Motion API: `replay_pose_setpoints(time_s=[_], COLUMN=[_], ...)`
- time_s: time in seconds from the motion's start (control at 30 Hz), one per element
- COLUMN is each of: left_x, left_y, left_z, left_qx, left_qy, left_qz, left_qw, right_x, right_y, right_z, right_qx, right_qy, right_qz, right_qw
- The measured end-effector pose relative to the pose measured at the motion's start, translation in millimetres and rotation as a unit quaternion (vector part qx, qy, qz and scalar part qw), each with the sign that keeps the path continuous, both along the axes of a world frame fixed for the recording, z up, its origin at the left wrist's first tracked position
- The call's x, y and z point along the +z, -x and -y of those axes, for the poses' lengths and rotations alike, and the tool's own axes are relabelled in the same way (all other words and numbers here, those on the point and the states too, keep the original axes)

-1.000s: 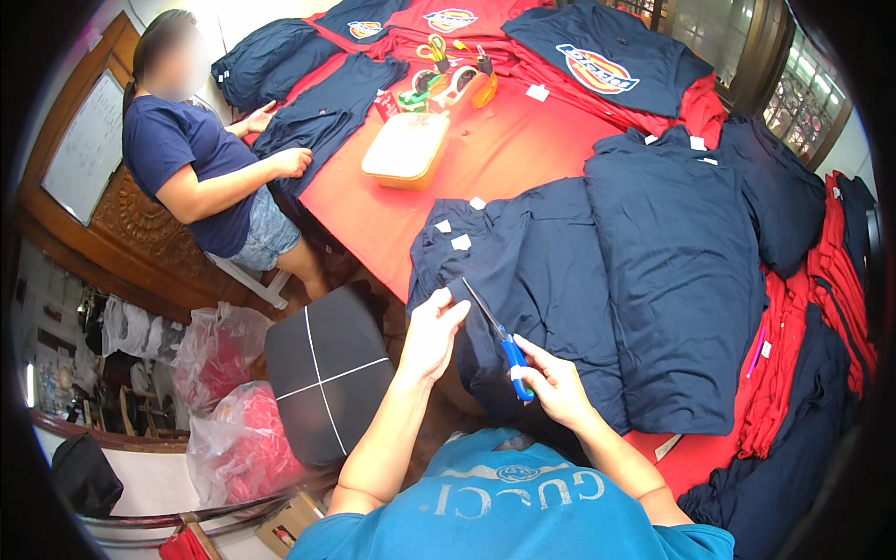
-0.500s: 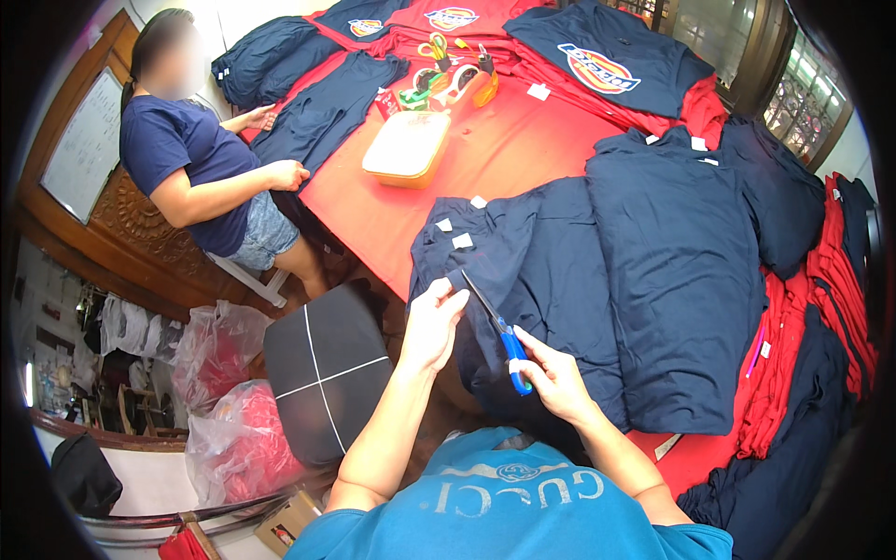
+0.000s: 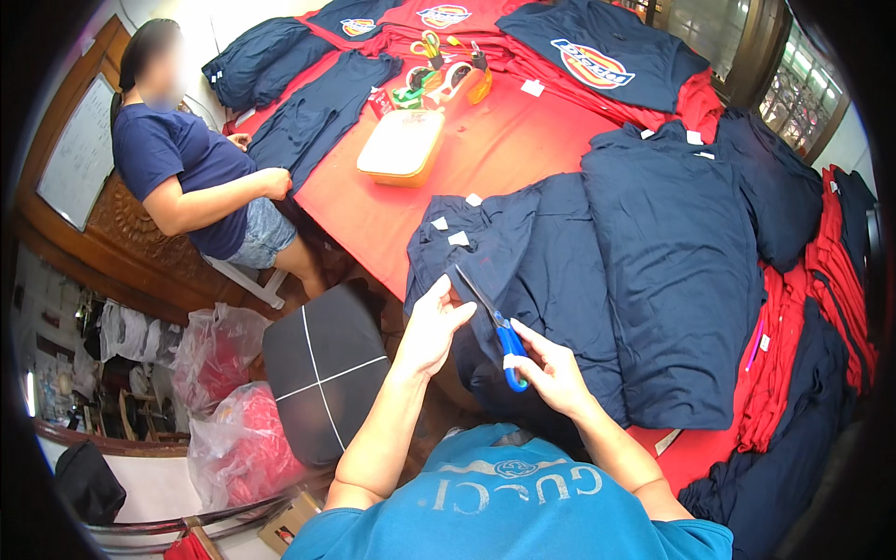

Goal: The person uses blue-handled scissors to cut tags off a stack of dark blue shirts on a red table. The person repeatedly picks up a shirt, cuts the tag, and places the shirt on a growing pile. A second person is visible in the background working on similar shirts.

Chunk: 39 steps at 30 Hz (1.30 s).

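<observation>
- Navy folded cotton shirt (image 3: 523,271) lies at frame centre on the red worktop (image 3: 485,159), unmoved.
- Left hand (image 3: 431,327) still pinches its edge.
- Right hand (image 3: 553,373) keeps gripping blue-handled scissors (image 3: 495,327), blades raised slightly higher.

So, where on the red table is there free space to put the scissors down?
The widest bare patch of red table lies between the yellow box, the navy shirt pile under the left hand and right hand, and the larger navy stack. The far end around the tape rolls is crowded.
</observation>
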<state>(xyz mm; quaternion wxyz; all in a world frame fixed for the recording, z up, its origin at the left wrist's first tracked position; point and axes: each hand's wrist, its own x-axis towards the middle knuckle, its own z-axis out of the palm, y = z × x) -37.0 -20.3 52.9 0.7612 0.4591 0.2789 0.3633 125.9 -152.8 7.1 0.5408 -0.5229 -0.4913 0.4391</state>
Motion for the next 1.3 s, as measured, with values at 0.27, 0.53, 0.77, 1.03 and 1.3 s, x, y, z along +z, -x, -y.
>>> replay_pose_setpoints(time_s=[0.27,0.53,0.77,1.03,1.3], left_x=[-23.1,-63.2,-144.2,-157.8,-132.4], left_y=[31.5,-1.6,13.9,57.2,-13.2], left_z=[-44.6,-45.0,-6.7,66.3,130.4], left_qx=[0.038,0.096,0.134,0.136,0.007], left_qy=[-0.127,-0.547,-0.513,-0.491,-0.581], left_qz=[-0.132,-0.45,-0.54,-0.437,-0.303], left_qw=[0.982,0.7,0.654,0.741,0.755], right_x=[33.6,21.7,0.0,-63.6,-46.3], right_y=[-4.8,-7.5,-41.1,-87.2,-104.0], right_z=[19.0,123.4,253.9,348.1,339.8], right_qx=[0.054,-0.166,-0.553,-0.605,-0.493], right_qy=[0.119,0.082,0.077,0.283,0.344], right_qz=[-0.295,-0.147,0.129,0.316,0.495], right_qw=[0.947,0.972,0.82,0.674,0.627])
